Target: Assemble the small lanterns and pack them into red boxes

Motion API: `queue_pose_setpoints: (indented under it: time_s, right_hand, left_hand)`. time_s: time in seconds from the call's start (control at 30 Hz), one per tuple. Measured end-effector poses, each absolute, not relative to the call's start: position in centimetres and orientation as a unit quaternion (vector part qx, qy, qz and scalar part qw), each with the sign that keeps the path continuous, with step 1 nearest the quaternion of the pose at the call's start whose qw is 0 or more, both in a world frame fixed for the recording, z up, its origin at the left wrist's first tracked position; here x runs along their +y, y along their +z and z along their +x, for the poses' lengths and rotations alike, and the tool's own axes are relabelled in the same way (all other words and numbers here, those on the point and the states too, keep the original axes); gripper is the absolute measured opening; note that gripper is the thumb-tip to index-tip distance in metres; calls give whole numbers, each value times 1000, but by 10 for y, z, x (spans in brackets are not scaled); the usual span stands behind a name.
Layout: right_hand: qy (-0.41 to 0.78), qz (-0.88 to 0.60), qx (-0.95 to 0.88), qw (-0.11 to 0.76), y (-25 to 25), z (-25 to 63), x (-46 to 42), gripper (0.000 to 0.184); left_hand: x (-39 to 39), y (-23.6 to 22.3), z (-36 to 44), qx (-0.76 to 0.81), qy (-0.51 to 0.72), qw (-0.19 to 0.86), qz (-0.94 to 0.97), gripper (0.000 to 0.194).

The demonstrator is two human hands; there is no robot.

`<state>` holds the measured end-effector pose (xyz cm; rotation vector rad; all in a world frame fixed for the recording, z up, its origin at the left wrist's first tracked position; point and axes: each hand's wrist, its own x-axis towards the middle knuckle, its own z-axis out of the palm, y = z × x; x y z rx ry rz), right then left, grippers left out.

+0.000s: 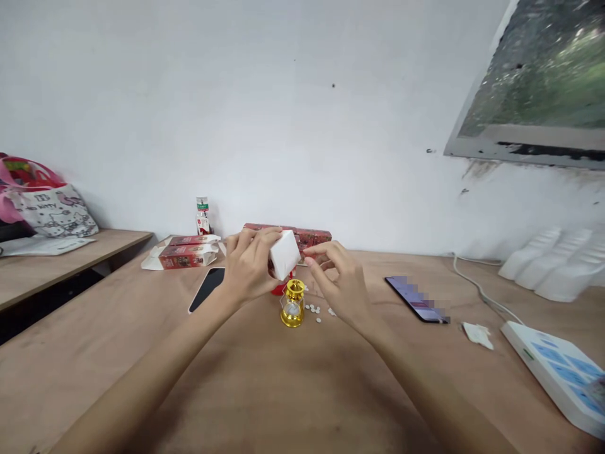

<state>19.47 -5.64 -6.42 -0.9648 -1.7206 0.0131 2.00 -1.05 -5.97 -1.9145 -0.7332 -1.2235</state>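
My left hand (249, 258) is wrapped round a small box (285, 255) with a white end, held tilted above the table. Just right of the box is my right hand (338, 277), its thumb and index fingertips close together; whatever they may pinch is too small to make out. Below the box stands a little gold lantern (293, 305) with a clear middle and a wire handle. Several small white discs (312, 309) lie beside it. Partly hidden behind the box and lantern is a red object (278, 290).
Behind my hands sits a row of red patterned boxes (312, 238). Opened red cartons (186, 253), a bottle (202, 215) and a dark phone (206, 289) are at left. To the right lie another phone (416, 299), crumpled tissue (477, 335), a power strip (553, 372) and white objects (553, 261).
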Motion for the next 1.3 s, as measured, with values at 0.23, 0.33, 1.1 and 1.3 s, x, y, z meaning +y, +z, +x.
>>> queue_pose_setpoints:
  time_s: [0.23, 0.33, 1.1, 1.3]
  right_hand:
    - [148, -428, -727, 516, -59, 191, -63, 15]
    - [232, -404, -718, 518, -58, 192, -61, 18]
    - [-261, -352, -801, 407, -59, 194, -69, 26]
    - [-352, -357, -781, 372, -60, 196, -67, 13]
  left_hand:
    - [-14, -61, 22, -248, -473, 386, -752, 44]
    - [-16, -62, 23, -253, -466, 370, -763, 45]
    - [-29, -51, 26, -189, -336, 349, -854, 22]
    - [-31, -50, 26, -186, -296, 313, -883, 20]
